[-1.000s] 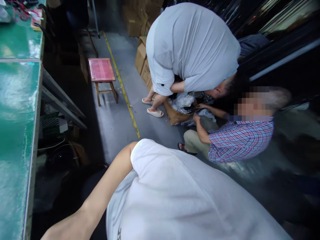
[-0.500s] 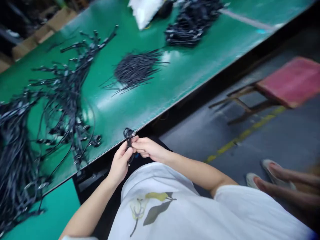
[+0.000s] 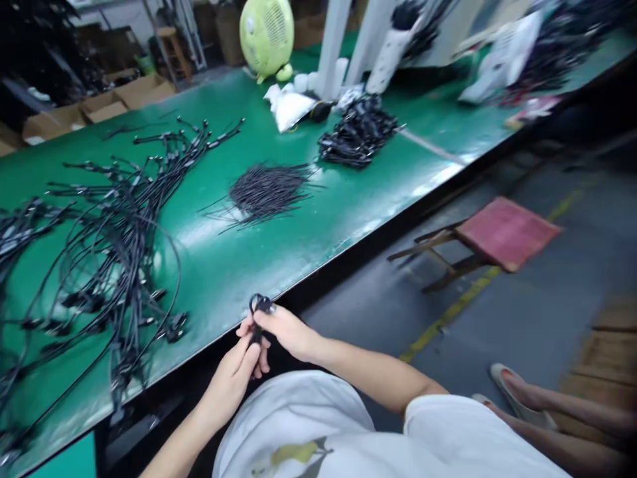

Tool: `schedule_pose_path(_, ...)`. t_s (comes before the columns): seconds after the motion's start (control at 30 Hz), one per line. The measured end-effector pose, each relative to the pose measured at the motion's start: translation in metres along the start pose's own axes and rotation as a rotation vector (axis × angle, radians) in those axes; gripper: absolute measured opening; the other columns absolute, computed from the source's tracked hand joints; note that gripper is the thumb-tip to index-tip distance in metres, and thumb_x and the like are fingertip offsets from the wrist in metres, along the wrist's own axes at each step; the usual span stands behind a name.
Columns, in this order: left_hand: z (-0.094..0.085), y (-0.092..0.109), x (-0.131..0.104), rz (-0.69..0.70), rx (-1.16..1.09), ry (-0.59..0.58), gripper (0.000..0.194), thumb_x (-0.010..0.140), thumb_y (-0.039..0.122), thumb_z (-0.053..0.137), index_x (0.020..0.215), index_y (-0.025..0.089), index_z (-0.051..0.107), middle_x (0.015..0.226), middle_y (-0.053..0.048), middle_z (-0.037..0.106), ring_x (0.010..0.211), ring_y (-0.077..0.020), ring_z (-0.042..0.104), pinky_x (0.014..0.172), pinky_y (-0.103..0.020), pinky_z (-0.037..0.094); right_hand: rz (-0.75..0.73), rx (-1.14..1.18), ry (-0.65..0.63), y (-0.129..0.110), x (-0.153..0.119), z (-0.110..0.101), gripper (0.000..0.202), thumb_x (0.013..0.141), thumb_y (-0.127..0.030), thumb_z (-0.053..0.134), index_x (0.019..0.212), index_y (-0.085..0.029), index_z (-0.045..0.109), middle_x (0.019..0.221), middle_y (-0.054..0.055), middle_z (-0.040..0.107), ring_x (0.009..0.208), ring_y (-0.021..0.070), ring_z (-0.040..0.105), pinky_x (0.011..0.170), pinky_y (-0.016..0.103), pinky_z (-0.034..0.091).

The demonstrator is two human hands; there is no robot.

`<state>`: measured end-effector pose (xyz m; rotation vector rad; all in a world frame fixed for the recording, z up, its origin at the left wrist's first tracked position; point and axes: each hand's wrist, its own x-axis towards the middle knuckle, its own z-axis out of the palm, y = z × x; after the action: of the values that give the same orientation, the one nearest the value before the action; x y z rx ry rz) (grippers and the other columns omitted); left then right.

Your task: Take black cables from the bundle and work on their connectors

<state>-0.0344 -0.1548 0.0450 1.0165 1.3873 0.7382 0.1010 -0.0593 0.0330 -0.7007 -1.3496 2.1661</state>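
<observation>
Pinching a coiled black cable by the near edge of the green table, you have the left hand closed on its lower part and the right hand closed on its upper part, thumbs pressed against it. Loose cables sprawl to your left; thin black strips lie beyond, with a dark heap farther right. A red stool stands right.

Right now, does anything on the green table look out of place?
Yes: at left, black cables sprawl in a tangle, some ends apparently overhanging the near edge of the green table, which looks untidy.
</observation>
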Motion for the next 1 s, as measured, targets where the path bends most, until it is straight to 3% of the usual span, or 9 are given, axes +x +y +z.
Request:
schedule_pose_path(0.1,-0.009,-0.002,0.002,-0.017,0.072,-0.055,0.045,0.093,0.055,0.046,0.121,0.021,0.056,0.114,-0.010,0.065,0.106,-0.0237,0.060,0.096,-0.038,0.045,-0.087,-0.205,0.333,-0.034,0.021,-0.059,0.040,0.095,-0.055,0.032,0.082,-0.019,0.044,0.063,-0.003,0.044,0.053,0.0106,0.046,0.059,0.027,0.047)
schedule_pose_path(0.2,-0.015,-0.003,0.003,-0.063,0.112,-0.077,0.045,0.093,0.053,0.045,0.125,0.023,0.054,0.120,-0.010,0.064,0.118,-0.0247,0.056,0.105,-0.041,0.040,-0.118,-0.628,0.677,-0.089,0.041,-0.144,0.018,0.096,-0.039,0.041,0.095,-0.020,0.044,0.070,-0.002,0.047,0.058,0.0121,0.045,0.060,0.026,0.043)
schedule_pose_path(0.27,-0.015,-0.004,0.004,-0.071,0.138,-0.095,0.042,0.093,0.051,0.043,0.124,0.024,0.055,0.118,-0.009,0.065,0.116,-0.0241,0.057,0.105,-0.041,0.040,-0.055,-1.194,0.857,-0.127,0.057,-0.196,0.014,0.094,-0.028,0.048,0.103,-0.018,0.047,0.086,0.005,0.056,0.075,0.0172,0.053,0.073,0.030,0.044)
schedule_pose_path(0.37,-0.011,-0.008,0.007,-0.069,0.202,-0.110,0.040,0.093,0.049,0.042,0.122,0.025,0.056,0.116,-0.008,0.066,0.114,-0.0239,0.059,0.103,-0.040,0.042,-0.038,-1.490,0.971,-0.176,0.083,-0.251,0.022,0.092,-0.017,0.047,0.112,-0.010,0.050,0.114,0.017,0.055,0.102,0.0238,0.051,0.091,0.036,0.039)
schedule_pose_path(0.47,-0.008,-0.011,0.006,-0.028,0.304,-0.147,0.036,0.094,0.044,0.042,0.120,0.026,0.058,0.114,-0.007,0.067,0.109,-0.0228,0.062,0.098,-0.037,0.046,-0.050,-1.564,1.030,-0.207,0.103,-0.278,0.029,0.096,-0.018,0.042,0.121,-0.004,0.049,0.127,0.024,0.048,0.112,0.0243,0.047,0.095,0.039,0.036)
schedule_pose_path(0.63,-0.026,0.006,-0.019,0.203,0.429,0.027,0.028,0.096,0.035,0.045,0.117,0.029,0.062,0.110,-0.004,0.068,0.103,-0.0207,0.063,0.093,-0.032,0.048,-0.065,-1.676,1.038,-0.199,0.107,-0.284,0.044,0.091,-0.027,0.056,0.128,-0.003,0.049,0.127,0.033,0.049,0.117,0.0304,0.048,0.094,0.051,0.034)
schedule_pose_path(0.8,-0.102,0.021,-0.048,0.288,0.621,0.733,0.031,0.096,0.034,0.046,0.123,0.022,0.056,0.117,-0.010,0.064,0.106,-0.0251,0.060,0.093,-0.038,0.046,-0.302,-1.605,1.041,-0.176,0.117,-0.281,0.054,0.089,-0.037,0.056,0.137,-0.014,0.047,0.139,0.034,0.037,0.129,0.0463,0.037,0.093,0.070,0.025)
schedule_pose_path(0.9,-0.137,0.013,-0.055,0.232,0.871,0.968,0.037,0.095,0.035,0.047,0.127,0.017,0.053,0.124,-0.016,0.059,0.116,-0.0315,0.052,0.099,-0.047,0.041,-0.736,-1.621,0.623,-0.152,0.124,-0.226,0.041,0.095,-0.034,0.042,0.134,-0.025,0.050,0.126,0.022,0.054,0.117,0.0374,0.051,0.090,0.061,0.041)
schedule_pose_path(1.0,-0.135,0.003,-0.041,0.237,1.009,0.810,0.036,0.095,0.035,0.050,0.124,0.015,0.056,0.122,-0.016,0.060,0.116,-0.0320,0.051,0.101,-0.049,0.039,-0.847,-1.670,0.103,-0.106,0.129,-0.120,0.037,0.093,-0.017,0.039,0.122,-0.024,0.060,0.115,0.011,0.065,0.103,0.0241,0.062,0.087,0.040,0.051)
